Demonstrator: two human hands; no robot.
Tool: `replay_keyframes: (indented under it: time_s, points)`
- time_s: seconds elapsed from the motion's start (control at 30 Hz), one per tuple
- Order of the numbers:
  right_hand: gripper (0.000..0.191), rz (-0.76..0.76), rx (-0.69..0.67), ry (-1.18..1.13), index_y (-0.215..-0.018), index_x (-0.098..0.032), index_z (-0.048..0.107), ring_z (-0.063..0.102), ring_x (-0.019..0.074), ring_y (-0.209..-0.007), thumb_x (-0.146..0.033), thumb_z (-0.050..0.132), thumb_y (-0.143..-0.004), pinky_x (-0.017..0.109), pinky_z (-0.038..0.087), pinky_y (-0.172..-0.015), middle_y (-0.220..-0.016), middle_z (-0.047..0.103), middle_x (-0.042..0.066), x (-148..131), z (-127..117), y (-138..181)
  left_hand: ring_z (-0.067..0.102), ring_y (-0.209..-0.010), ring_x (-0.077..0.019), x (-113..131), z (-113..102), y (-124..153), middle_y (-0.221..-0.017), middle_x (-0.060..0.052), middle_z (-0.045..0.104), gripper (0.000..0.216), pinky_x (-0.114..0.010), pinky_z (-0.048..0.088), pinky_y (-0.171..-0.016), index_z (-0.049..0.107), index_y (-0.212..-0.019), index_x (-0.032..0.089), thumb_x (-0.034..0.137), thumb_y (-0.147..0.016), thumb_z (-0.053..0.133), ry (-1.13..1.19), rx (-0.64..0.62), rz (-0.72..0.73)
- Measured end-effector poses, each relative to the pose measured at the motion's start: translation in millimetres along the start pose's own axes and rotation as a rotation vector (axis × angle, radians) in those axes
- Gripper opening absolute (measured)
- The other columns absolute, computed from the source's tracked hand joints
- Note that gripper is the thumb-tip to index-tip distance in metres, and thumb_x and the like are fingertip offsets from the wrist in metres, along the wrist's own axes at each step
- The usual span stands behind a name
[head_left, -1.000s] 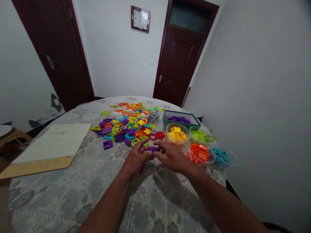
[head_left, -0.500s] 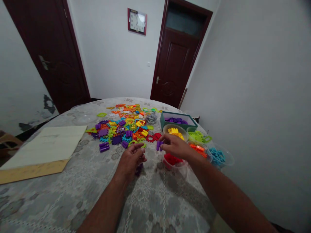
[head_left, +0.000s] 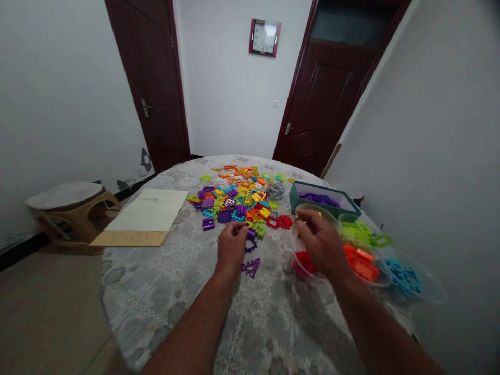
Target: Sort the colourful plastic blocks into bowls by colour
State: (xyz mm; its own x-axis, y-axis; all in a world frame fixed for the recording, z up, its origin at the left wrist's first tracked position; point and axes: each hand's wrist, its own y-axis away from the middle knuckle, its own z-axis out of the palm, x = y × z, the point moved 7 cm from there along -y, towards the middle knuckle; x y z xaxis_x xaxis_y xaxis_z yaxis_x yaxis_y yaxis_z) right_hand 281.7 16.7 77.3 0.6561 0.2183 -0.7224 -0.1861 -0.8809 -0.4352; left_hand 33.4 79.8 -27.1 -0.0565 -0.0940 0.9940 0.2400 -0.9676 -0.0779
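Observation:
My left hand (head_left: 232, 247) is over the table with its fingers curled in. Against its fingertips is a purple tube-shaped toy piece (head_left: 251, 234), and the fingers seem closed on it. Just below lie a purple ring piece (head_left: 250, 246) and a purple triangular piece (head_left: 250, 267). My right hand (head_left: 318, 237), smeared by motion, is in front of the bowl of yellow pieces (head_left: 300, 209) and above the bowl of red pieces (head_left: 305, 261). Its thumb and fingers are pinched; whatever they hold is too blurred to name.
A heap of mixed coloured pieces (head_left: 238, 200) covers the table's middle. To the right stand a green box (head_left: 328, 188) of purple pieces and bowls of green (head_left: 357, 232), orange (head_left: 361, 263) and blue pieces (head_left: 404, 276). A board with paper (head_left: 146, 208) lies left, near a stool (head_left: 66, 195).
The view has swung left. My right hand has moved right, towards the bowls, and the purple piece at its fingers no longer shows there. My left hand's fingers have curled in by a purple piece.

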Motion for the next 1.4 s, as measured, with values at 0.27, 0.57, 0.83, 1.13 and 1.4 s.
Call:
replay_keyframes:
  time_s: [0.27,0.57,0.83,1.13,1.4]
  points:
    - [0.049,-0.320,-0.227,0.294,-0.139,-0.023,0.060,0.054,0.0359,-0.131,-0.015,0.063,-0.091,0.056,0.048,-0.109,-0.143,0.059,0.018,-13.3,134.6,95.9,0.068,-0.108,-0.0277,11.1,-39.1,-17.4,-0.111,-0.012,0.072,0.027,-0.042,0.051,-0.101,0.069,-0.112,0.019,0.030,-0.088,0.063,-0.272,0.227,0.166]
    - [0.027,-0.240,-0.287,0.352,-0.122,-0.020,0.068,0.059,0.0319,-0.112,-0.026,0.066,-0.096,0.047,0.048,-0.098,-0.116,0.068,0.014,13.9,129.3,87.1,0.037,-0.151,-0.0396,-8.7,-59.7,-43.0,-0.159,-0.025,0.043,0.064,-0.055,0.030,-0.123,0.054,-0.150,0.013,0.022,-0.087,0.066,-0.926,0.276,0.242]
    - [0.029,-0.173,-0.248,-0.072,-0.117,-0.024,0.069,0.066,0.0236,-0.103,-0.010,0.060,-0.092,0.037,0.056,-0.093,-0.112,0.062,0.008,19.2,130.9,84.4,0.055,-0.134,-0.0402,-16.3,-44.6,-73.1,-0.137,-0.023,0.062,0.062,-0.052,0.040,-0.114,0.061,-0.143,0.015,0.035,-0.085,0.071,-1.176,0.128,0.212]
    - [0.025,-0.189,-0.297,-0.144,-0.107,-0.023,0.068,0.064,0.0218,-0.100,-0.005,0.057,-0.092,0.035,0.054,-0.092,-0.106,0.063,0.006,24.3,142.0,84.4,0.054,-0.134,-0.0339,-17.1,-2.9,-47.0,-0.136,-0.021,0.060,0.056,-0.045,0.040,-0.115,0.061,-0.137,0.014,0.049,-0.093,0.067,-1.103,0.027,0.456]
    - [0.024,-0.176,-0.306,-0.160,-0.099,-0.020,0.068,0.062,0.0216,-0.101,-0.002,0.057,-0.088,0.034,0.052,-0.094,-0.105,0.064,0.007,16.8,138.9,81.6,0.043,-0.142,-0.0487,-3.1,44.3,-32.9,-0.155,-0.026,0.043,0.096,-0.059,0.039,-0.112,0.055,-0.149,0.019,0.075,-0.073,0.077,-1.186,-0.099,0.339]
